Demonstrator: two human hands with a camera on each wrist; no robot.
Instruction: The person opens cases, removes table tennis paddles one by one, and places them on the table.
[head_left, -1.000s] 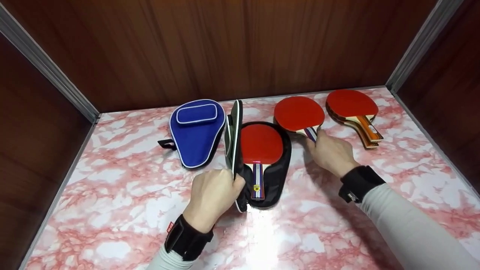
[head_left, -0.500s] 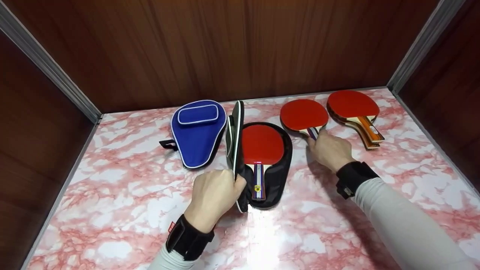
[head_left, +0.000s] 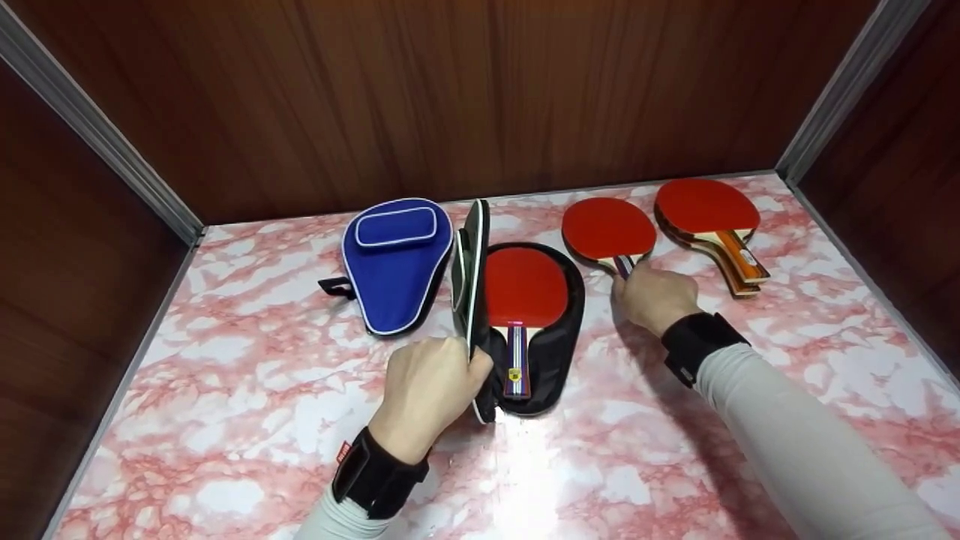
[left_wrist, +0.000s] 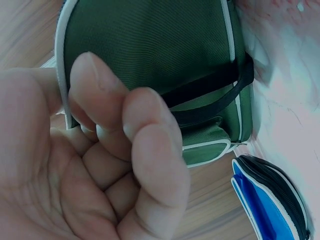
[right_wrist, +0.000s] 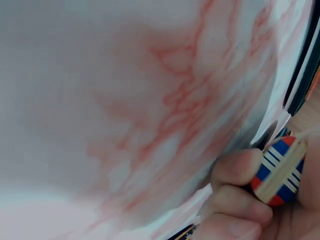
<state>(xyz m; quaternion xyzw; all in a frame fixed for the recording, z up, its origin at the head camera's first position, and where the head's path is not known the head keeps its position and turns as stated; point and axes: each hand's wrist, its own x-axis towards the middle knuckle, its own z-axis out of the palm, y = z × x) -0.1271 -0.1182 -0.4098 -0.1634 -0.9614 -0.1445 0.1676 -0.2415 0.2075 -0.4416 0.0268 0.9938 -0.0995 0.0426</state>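
Observation:
My left hand [head_left: 431,390] pinches the edge of the raised green cover [left_wrist: 140,45] of a paddle case between thumb and curled fingers. The cover stands nearly upright. In the case's black-lined half [head_left: 551,375] lies a red table tennis paddle [head_left: 525,289], its striped handle towards me. Beyond the case on the right, my right hand [head_left: 654,296] grips the handle of another red table tennis paddle [head_left: 609,227]. The right wrist view shows the striped handle end [right_wrist: 280,172] between my fingers and palm. Whether this paddle's blade touches the table cannot be told.
A blue paddle case [head_left: 397,274] with a front pocket lies left of the green one. At the back right, two stacked paddles [head_left: 709,206] with orange-brown handles lie on the marbled table [head_left: 247,420]. Dark wooden panels [head_left: 480,97] enclose the back and sides.
The paddle in my right hand has shifted slightly right, away from the open case, then stayed nearly still. My right wrist has turned a little. The left hand keeps the cover raised.

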